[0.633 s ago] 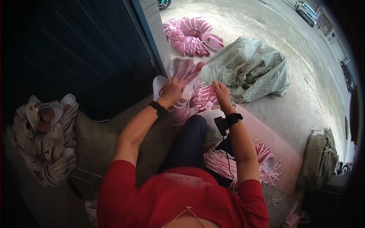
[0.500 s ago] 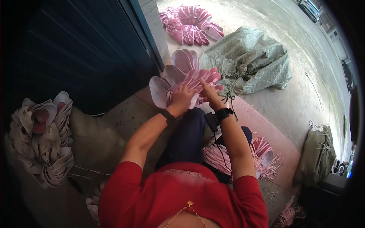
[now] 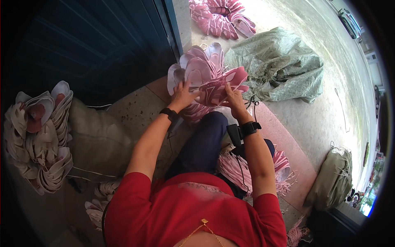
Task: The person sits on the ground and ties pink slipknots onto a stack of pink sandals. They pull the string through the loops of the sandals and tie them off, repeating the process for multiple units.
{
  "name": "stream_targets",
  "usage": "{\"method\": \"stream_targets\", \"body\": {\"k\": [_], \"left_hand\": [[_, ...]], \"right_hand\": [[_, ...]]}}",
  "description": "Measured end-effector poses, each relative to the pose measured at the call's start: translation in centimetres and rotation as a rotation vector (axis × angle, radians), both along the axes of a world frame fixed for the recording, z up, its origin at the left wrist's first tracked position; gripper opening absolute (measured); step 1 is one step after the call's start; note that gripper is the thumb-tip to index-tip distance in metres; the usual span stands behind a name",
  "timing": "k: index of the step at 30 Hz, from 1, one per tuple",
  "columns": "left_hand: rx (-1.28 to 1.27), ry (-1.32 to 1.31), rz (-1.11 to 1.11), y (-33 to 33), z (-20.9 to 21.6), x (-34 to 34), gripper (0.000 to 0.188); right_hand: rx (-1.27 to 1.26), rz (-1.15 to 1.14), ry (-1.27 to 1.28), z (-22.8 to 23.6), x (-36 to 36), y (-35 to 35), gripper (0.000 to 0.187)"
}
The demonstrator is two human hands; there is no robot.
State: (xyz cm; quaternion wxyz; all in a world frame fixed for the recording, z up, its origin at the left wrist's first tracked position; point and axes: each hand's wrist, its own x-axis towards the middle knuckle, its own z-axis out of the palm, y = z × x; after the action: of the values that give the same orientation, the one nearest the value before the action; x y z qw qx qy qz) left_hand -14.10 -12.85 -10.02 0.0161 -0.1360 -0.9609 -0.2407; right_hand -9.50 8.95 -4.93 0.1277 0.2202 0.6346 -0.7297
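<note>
In front of my knees lies a fanned heap of pink shoe uppers with pale linings. My right hand grips the right side of a bunch of darker pink uppers, thumb and fingers on its edge. To its left, my left hand has its fingers apart over the near edge of the heap, beside that bunch; whether its fingertips touch the bunch I cannot tell. More pink uppers with stringy lace ends lie by my right leg.
A green woven sack lies ahead to the right, with a ring of pink uppers beyond it. A beige upper bundle and a full sack sit left, below a dark door. Another sack stands right.
My right hand has turned the bunch of uppers up and apart from the heap, showing its darker side. My left hand has shifted left and its fingers have spread. The view has shifted slightly.
</note>
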Motion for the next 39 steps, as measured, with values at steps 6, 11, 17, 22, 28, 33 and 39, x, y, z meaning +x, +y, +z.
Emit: {"method": "stream_targets", "body": {"k": [6, 11, 17, 22, 28, 33, 39], "left_hand": [[0.217, -0.029, 0.073, -2.5, -2.2, -0.9, 0.041], [0.43, 0.023, -0.153, 0.1, -4.7, 1.4, 0.043], [0.435, -0.417, -0.439, 1.5, -7.1, -1.7, 0.073], [0.377, -0.529, -0.399, 3.4, -6.1, -1.5, 0.072], [0.314, -0.488, -0.542, 4.4, -6.0, -1.0, 0.066], [0.265, -0.448, -0.558, 4.9, -4.6, -0.2, 0.063], [0.386, -0.571, -0.396, 0.4, -8.4, -0.7, 0.05]], "right_hand": [[-0.041, 0.041, -0.041, 1.3, 0.6, 0.7, 0.051], [-0.104, 0.01, -0.064, 0.9, -0.2, 1.0, 0.05], [-0.102, -0.043, -0.066, 2.2, -0.1, 2.3, 0.046], [-0.333, -0.186, -0.075, 0.8, 0.1, 4.9, 0.051], [-0.545, -0.266, 0.082, -2.2, -0.3, 5.8, 0.052], [-0.253, -0.181, -0.012, -4.2, 0.2, 3.8, 0.041], [-0.368, -0.186, -0.082, -0.6, -1.6, 3.6, 0.028]]}}
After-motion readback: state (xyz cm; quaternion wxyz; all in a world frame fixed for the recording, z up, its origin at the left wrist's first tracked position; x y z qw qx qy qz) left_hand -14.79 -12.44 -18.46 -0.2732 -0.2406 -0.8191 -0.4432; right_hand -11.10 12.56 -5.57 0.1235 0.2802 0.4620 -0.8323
